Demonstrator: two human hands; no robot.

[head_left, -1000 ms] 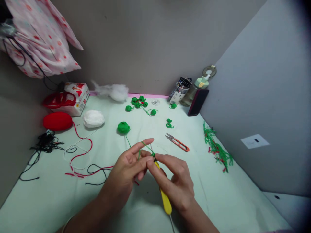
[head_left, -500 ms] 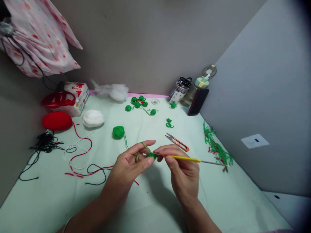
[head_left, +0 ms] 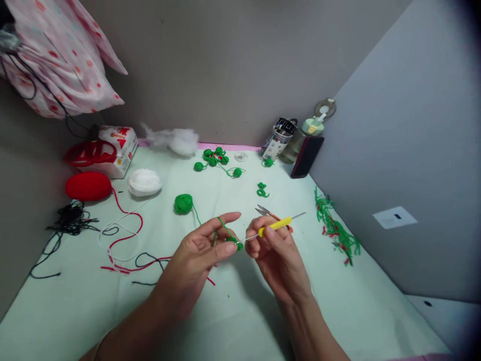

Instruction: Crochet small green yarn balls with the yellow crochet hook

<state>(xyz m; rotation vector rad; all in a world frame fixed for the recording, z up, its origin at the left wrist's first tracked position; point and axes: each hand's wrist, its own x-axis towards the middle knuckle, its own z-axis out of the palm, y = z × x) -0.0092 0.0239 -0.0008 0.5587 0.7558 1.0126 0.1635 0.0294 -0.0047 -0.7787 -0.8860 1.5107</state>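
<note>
My left hand (head_left: 203,250) pinches a small green crochet piece (head_left: 239,246) between thumb and fingers, with green yarn looped over its raised index finger. That yarn runs back to a green yarn ball (head_left: 183,204) on the table. In my right hand (head_left: 278,250) is a crochet hook with a yellow handle (head_left: 275,226), gripped between thumb and fingers. Its thin metal tip meets the green piece at my left thumb, and the other end points up to the right. Partly behind the right hand lie orange-handled thread snips (head_left: 263,211).
A red yarn ball (head_left: 88,186), a white yarn ball (head_left: 145,182) and a black yarn tangle (head_left: 71,218) lie left. Several green crocheted pieces (head_left: 212,161) and white stuffing (head_left: 183,142) sit at the back. Green scraps (head_left: 338,233), a bottle (head_left: 293,148) and a phone (head_left: 307,157) are right.
The hook has swung from nearly level to tilted, its far end now higher and closer in. My right hand has turned and drawn slightly away from the left, exposing the hook's metal shaft.
</note>
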